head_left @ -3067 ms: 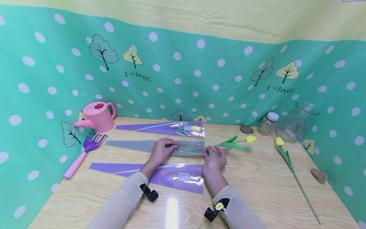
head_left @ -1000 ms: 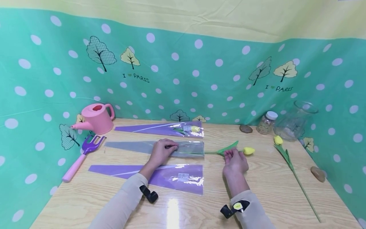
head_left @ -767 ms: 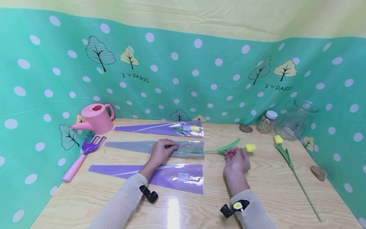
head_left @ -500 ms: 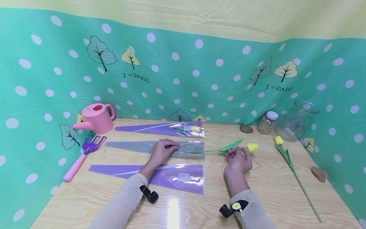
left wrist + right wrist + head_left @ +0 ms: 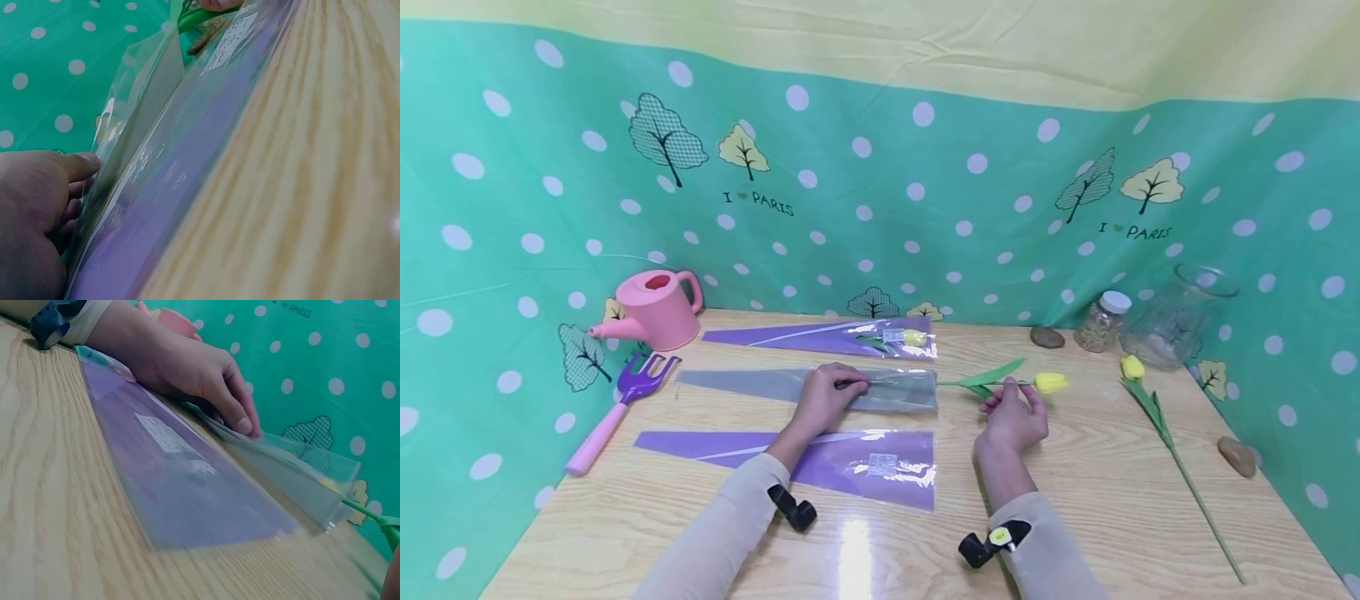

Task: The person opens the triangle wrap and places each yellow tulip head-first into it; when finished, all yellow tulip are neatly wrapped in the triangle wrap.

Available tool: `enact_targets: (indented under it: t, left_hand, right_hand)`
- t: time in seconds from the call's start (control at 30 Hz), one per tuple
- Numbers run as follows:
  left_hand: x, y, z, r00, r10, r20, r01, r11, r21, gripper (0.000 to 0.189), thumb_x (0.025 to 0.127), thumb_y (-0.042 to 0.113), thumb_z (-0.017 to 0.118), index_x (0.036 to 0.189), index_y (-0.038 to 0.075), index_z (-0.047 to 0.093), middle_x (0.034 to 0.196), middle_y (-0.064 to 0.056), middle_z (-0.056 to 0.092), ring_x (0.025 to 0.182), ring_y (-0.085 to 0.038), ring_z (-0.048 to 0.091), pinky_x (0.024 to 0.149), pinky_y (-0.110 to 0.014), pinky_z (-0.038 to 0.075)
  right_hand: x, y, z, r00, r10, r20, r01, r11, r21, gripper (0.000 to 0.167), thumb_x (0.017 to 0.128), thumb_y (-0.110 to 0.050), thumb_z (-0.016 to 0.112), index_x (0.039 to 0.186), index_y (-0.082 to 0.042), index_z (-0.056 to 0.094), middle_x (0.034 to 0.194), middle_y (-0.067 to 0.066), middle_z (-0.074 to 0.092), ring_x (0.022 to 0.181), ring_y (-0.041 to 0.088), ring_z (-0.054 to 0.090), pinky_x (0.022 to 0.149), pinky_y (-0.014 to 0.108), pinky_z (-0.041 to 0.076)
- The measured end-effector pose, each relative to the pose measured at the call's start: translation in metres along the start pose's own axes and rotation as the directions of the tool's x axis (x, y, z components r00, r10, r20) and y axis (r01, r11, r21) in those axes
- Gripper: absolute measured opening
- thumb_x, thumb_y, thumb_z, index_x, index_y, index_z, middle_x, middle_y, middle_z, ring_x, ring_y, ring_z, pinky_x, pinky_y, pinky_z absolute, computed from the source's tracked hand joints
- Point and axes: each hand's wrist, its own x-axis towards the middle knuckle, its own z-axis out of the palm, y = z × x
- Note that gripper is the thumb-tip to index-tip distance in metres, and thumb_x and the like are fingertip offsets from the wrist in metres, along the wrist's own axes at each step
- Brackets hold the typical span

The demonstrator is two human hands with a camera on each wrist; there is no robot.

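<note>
My left hand [image 5: 827, 396] pinches the upper film of a greyish clear flower sleeve [image 5: 737, 382], and in the right wrist view the mouth of this sleeve [image 5: 306, 475] gapes. A yellow artificial tulip [image 5: 1050, 382] lies crosswise, its stem running leftward into that mouth while bloom and leaves [image 5: 996, 372] stay outside to the right. Between leaves and bloom my right hand [image 5: 1013, 423] pinches the stem with thumb and fingers. The left wrist view has the left hand [image 5: 37, 212] at the sleeve's edge.
Purple sleeves lie behind [image 5: 790, 334] and in front [image 5: 850, 467]; the back one contains a tulip. At left are a pink watering can [image 5: 658, 312] and hand fork [image 5: 617, 408]. Another tulip [image 5: 1180, 475], stones [image 5: 1236, 456], a lidded jar [image 5: 1101, 323] and glass vase [image 5: 1165, 325] stand or lie right.
My right hand has gone from the sleeve's mouth to the stem near the bloom. Over the last half second it has moved slightly left with the tulip. The left hand keeps its place.
</note>
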Motion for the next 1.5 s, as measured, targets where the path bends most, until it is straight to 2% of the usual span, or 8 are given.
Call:
enact_targets:
  t: [0.17, 0.5, 0.73, 1.03, 1.2, 1.5]
  left_hand:
    - [0.001, 0.001, 0.001, 1.0, 0.003, 0.003, -0.003, 1.0, 0.007, 0.012, 0.09, 0.017, 0.081, 0.102, 0.017, 0.083, 0.111, -0.005, 0.079, 0.111, -0.029, 0.07, 0.105, -0.048, 0.051]
    - [0.002, 0.004, 0.002, 1.0, 0.016, -0.005, -0.016, 1.0, 0.005, 0.012, 0.089, 0.016, 0.081, 0.101, 0.016, 0.083, 0.11, -0.005, 0.079, 0.11, -0.028, 0.07, 0.103, -0.047, 0.052]
    - [0.002, 0.004, 0.001, 1.0, -0.004, -0.007, 0.004, 1.0, 0.006, 0.011, 0.09, 0.018, 0.081, 0.1, 0.017, 0.083, 0.11, -0.004, 0.079, 0.109, -0.027, 0.069, 0.103, -0.046, 0.052]
    - [0.001, 0.007, 0.0, 0.999, 0.013, -0.035, -0.013, 1.0, 0.001, 0.01, 0.088, 0.017, 0.081, 0.099, 0.016, 0.083, 0.108, -0.004, 0.079, 0.107, -0.028, 0.068, 0.101, -0.046, 0.051]
    - [0.0, 0.006, 0.0, 0.998, 0.025, -0.053, -0.024, 1.0, 0.012, 0.01, 0.087, 0.015, 0.082, 0.097, 0.016, 0.083, 0.107, -0.004, 0.079, 0.105, -0.028, 0.068, 0.099, -0.047, 0.052]
    - [0.0, 0.006, -0.002, 0.997, 0.036, -0.068, -0.033, 0.999, 0.043, 0.01, 0.089, 0.018, 0.081, 0.098, 0.015, 0.082, 0.105, -0.004, 0.079, 0.104, -0.028, 0.069, 0.098, -0.046, 0.053]
  right_hand:
    - [-0.005, 0.007, 0.006, 1.0, -0.008, 0.021, 0.009, 1.0, -0.024, 0.031, 0.098, -0.015, 0.071, 0.124, -0.008, 0.056, 0.084, 0.007, 0.068, 0.059, 0.011, 0.061, 0.049, 0.022, 0.053]
    - [-0.014, 0.018, 0.012, 0.999, 0.025, 0.041, -0.022, 0.997, -0.068, 0.02, 0.099, -0.019, 0.071, 0.113, -0.014, 0.058, 0.083, 0.005, 0.069, 0.058, 0.01, 0.061, 0.049, 0.022, 0.053]
    - [-0.027, 0.025, 0.019, 0.996, 0.034, 0.077, -0.03, 0.998, -0.05, 0.019, 0.099, -0.017, 0.07, 0.112, -0.011, 0.058, 0.079, 0.005, 0.068, 0.054, 0.008, 0.058, 0.046, 0.022, 0.05]
    - [-0.042, 0.033, 0.026, 0.991, 0.051, 0.121, -0.044, 0.997, -0.062, 0.017, 0.099, -0.016, 0.069, 0.113, -0.01, 0.06, 0.081, 0.005, 0.068, 0.059, 0.009, 0.059, 0.048, 0.022, 0.052]
    - [-0.045, 0.035, 0.027, 0.989, 0.068, 0.132, -0.061, 0.996, -0.061, 0.014, 0.099, -0.013, 0.069, 0.11, -0.009, 0.061, 0.082, 0.006, 0.068, 0.057, 0.01, 0.058, 0.047, 0.022, 0.051]
    - [-0.041, 0.034, 0.024, 0.989, 0.072, 0.129, -0.06, 0.994, -0.096, 0.014, 0.096, -0.015, 0.074, 0.1, -0.008, 0.062, 0.071, 0.001, 0.064, 0.048, 0.006, 0.052, 0.043, 0.02, 0.045]
